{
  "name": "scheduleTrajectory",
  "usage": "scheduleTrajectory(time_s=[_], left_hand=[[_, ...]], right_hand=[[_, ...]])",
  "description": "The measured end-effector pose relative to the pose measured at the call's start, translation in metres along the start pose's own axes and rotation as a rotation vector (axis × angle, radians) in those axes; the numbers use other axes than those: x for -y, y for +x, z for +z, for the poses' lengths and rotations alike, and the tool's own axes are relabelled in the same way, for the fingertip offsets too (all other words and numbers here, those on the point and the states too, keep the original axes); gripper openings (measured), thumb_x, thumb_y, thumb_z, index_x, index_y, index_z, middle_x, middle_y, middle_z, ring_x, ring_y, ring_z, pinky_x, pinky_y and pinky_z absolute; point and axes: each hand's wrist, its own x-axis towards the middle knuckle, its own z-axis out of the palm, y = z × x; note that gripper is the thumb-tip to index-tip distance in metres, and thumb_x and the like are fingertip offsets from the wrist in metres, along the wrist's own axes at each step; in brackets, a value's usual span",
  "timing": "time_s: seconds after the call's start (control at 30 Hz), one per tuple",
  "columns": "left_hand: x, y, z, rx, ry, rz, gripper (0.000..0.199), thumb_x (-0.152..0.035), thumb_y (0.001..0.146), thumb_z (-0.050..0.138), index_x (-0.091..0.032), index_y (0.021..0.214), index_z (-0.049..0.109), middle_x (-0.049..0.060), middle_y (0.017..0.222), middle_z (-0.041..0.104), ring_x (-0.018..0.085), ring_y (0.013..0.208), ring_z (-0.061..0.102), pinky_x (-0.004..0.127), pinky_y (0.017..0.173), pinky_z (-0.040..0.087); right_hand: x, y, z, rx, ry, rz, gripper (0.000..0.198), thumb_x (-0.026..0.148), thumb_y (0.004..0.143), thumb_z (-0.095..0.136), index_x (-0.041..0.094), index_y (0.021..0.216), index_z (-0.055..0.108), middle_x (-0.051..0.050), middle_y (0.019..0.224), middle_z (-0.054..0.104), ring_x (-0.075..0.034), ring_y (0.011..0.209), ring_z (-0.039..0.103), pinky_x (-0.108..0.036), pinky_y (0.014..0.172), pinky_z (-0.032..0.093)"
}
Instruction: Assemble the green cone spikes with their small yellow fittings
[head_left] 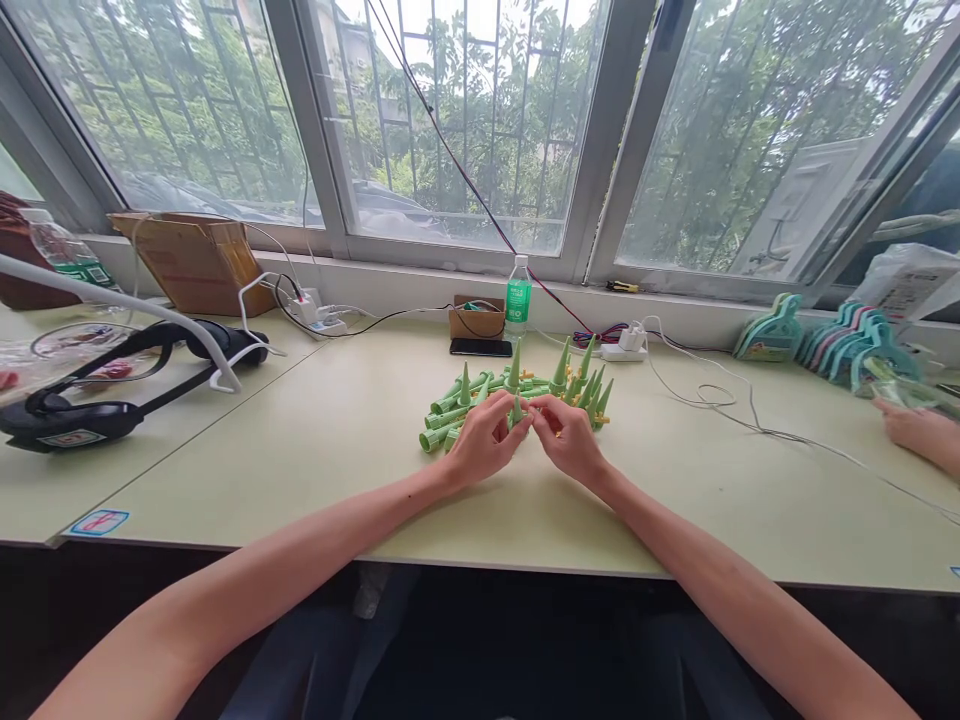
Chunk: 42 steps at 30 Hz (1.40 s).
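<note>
Pinched fingers of the left hand [484, 440] close around a small green cone [517, 408], its tip pointing up between the two hands. Right beside it, the right hand [570, 440] has its thumb and forefinger drawn in toward the same cone; whether they clamp on something small is too hidden to tell. Both hands are above the pale table [360, 470], fingertips nearly meeting. Just behind and to either side of the grip lies a cluster of green pieces: tubes [435, 440] lying flat at the left, tall upright cones [561, 368] behind and to the right, with small yellow parts [604, 420] among them. Beyond the cluster are a black phone [481, 347] and a green-labelled bottle [517, 300].
</note>
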Motion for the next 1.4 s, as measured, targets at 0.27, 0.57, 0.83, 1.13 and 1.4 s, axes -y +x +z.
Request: scheduleTrajectory(time_s=[0.27, 0.57, 0.83, 1.13, 1.4], left_hand=[[0.001, -0.001, -0.001, -0.013, 0.002, -0.003, 0.012, -0.028, 0.097, 0.055, -0.018, 0.094, 0.061, 0.003, 0.093, 0.062, 0.003, 0.049, 0.042, 0.019, 0.045, 0.039], [-0.001, -0.001, -0.002, -0.017, -0.019, -0.068, 0.018, -0.031, 0.096, 0.054, -0.016, 0.088, 0.058, 0.004, 0.091, 0.060, 0.004, 0.050, 0.041, 0.019, 0.044, 0.037], [-0.001, -0.001, -0.002, -0.027, 0.024, -0.059, 0.017, -0.030, 0.095, 0.056, -0.017, 0.086, 0.057, 0.000, 0.083, 0.058, 0.004, 0.048, 0.040, 0.021, 0.049, 0.038], [-0.009, 0.000, -0.005, -0.066, 0.031, -0.142, 0.017, -0.035, 0.096, 0.054, -0.019, 0.091, 0.055, -0.009, 0.051, 0.041, 0.006, 0.040, 0.039, 0.019, 0.045, 0.033], [-0.009, -0.001, -0.005, -0.081, 0.014, -0.166, 0.020, -0.039, 0.096, 0.053, -0.020, 0.091, 0.053, -0.008, 0.054, 0.045, 0.006, 0.040, 0.040, 0.019, 0.043, 0.033]], right_hand=[[0.002, 0.001, -0.001, 0.022, 0.045, 0.040, 0.028, 0.041, 0.096, 0.049, 0.017, 0.090, 0.063, 0.004, 0.055, 0.046, -0.011, 0.048, 0.039, -0.024, 0.049, 0.033], [0.005, 0.000, -0.003, 0.064, 0.064, 0.105, 0.039, 0.052, 0.097, 0.046, 0.019, 0.084, 0.061, 0.004, 0.049, 0.047, -0.012, 0.045, 0.044, -0.025, 0.049, 0.037], [0.004, -0.001, -0.002, 0.075, 0.060, 0.102, 0.042, 0.053, 0.099, 0.044, 0.021, 0.073, 0.052, 0.005, 0.048, 0.045, -0.011, 0.045, 0.042, -0.024, 0.049, 0.035], [0.006, 0.001, -0.003, 0.063, 0.070, 0.094, 0.038, 0.051, 0.100, 0.042, 0.019, 0.092, 0.059, 0.004, 0.056, 0.050, -0.011, 0.046, 0.044, -0.024, 0.050, 0.037], [0.005, 0.001, -0.004, 0.069, 0.052, 0.082, 0.036, 0.049, 0.100, 0.043, 0.020, 0.082, 0.055, 0.003, 0.058, 0.051, -0.012, 0.048, 0.045, -0.025, 0.051, 0.037]])
